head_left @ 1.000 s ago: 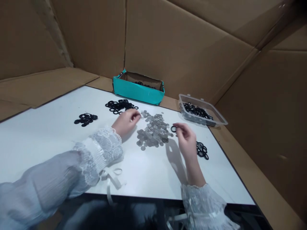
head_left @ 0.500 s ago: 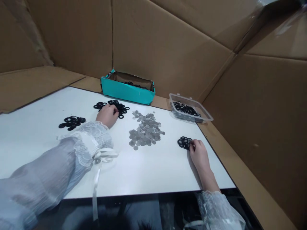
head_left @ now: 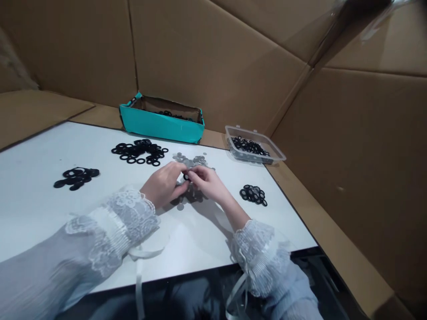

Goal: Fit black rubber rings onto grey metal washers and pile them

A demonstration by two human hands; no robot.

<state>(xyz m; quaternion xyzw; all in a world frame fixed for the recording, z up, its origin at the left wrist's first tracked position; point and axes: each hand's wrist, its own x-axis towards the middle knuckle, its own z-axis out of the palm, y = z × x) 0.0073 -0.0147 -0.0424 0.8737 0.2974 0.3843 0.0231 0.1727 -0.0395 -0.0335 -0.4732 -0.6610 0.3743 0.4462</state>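
The left hand pinches a black ring between thumb and fingers, and the right hand meets it there, fingertips drawn together; whether they grip the ring too cannot be told. Grey discs lie beneath on the white tabletop. Grey-centred rings sit to the right, loose black rings to the left. Behind stand a teal box and a clear tub, both holding black pieces.
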